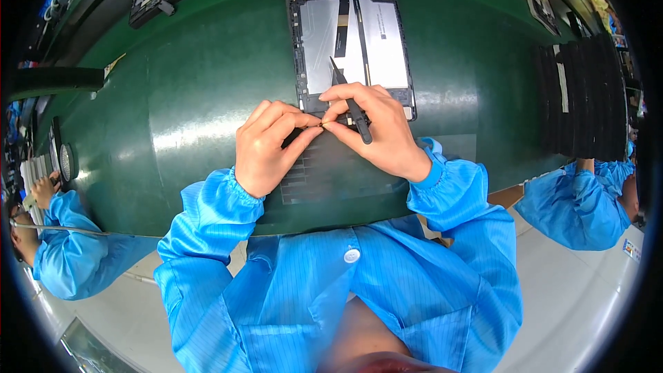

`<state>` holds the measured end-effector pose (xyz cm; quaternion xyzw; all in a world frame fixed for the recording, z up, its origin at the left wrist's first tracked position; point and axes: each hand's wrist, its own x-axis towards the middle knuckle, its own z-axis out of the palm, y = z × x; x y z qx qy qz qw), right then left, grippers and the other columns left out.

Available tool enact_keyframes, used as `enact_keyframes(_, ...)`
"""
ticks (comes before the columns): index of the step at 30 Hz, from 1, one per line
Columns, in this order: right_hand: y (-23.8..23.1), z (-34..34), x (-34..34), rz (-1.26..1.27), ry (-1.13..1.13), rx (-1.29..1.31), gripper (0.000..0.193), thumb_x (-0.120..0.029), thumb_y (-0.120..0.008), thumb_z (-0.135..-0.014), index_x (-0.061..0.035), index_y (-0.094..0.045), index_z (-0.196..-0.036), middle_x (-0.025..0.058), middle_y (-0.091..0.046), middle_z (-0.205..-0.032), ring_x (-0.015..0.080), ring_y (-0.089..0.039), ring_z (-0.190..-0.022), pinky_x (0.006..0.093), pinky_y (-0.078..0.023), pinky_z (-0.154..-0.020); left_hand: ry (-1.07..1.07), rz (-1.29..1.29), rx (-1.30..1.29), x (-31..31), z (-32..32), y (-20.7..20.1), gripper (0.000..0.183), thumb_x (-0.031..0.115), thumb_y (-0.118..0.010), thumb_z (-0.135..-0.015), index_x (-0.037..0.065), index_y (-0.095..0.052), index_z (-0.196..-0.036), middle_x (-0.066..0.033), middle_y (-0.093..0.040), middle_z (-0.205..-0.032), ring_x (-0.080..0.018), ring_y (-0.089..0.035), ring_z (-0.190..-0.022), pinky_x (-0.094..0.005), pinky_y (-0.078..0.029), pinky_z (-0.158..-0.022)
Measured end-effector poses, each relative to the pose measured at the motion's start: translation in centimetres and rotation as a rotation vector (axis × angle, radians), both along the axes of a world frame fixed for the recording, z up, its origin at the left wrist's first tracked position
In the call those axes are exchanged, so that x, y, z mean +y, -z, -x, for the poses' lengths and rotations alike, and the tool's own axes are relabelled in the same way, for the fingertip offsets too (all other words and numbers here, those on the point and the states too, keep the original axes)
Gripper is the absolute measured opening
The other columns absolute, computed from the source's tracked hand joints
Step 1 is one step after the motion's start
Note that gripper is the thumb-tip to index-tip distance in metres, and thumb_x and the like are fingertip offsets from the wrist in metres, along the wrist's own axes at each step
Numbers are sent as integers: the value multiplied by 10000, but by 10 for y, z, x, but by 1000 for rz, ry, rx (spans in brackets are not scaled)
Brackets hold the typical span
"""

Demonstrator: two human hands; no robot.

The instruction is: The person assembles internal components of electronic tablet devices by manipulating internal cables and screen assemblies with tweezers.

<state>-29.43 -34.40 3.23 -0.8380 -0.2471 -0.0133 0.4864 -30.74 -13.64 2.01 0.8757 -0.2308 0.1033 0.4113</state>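
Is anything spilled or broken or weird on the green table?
Nothing looks spilled or plainly broken. The black-framed device shows its insides, which may look odd, but it lies flat on the green table.

Left grip (269, 144) and right grip (388, 131) nearly meet, both pinched at the fingertips (314, 121).

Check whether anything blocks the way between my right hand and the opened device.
Nothing visible blocks it: in this view the right hand overlaps the near end of the opened device. The black tweezers held in that hand extend over the device. Whether either touches it, I cannot tell.
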Motion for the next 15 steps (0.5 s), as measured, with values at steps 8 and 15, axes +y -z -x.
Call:
enact_keyframes(8, -2, 0, 0, -2, 4, 14, 389, -47, -765, -795, -109, -624, -1153, -1, -726, -865, 195, -676, -862, 327, -444, -818, 30, -13, 168, 2, -2, -7, 149, 96, -803, -742, 102, -718, -864, -21, -609, -833, -218, -592, -772, -339, -501, -620)
enact_keyframes(15, 2, 1, 3, 26, 23, -92, 417, -6, -771, -750, -111, -639, -1132, -2, -717, -861, 210, -670, -854, 341, -459, -796, 47, -306, -158, 6, 5, -16, 226, 57, -804, -710, 95, -741, -924, -23, -635, -889, -207, -601, -765, -332, -508, -629)
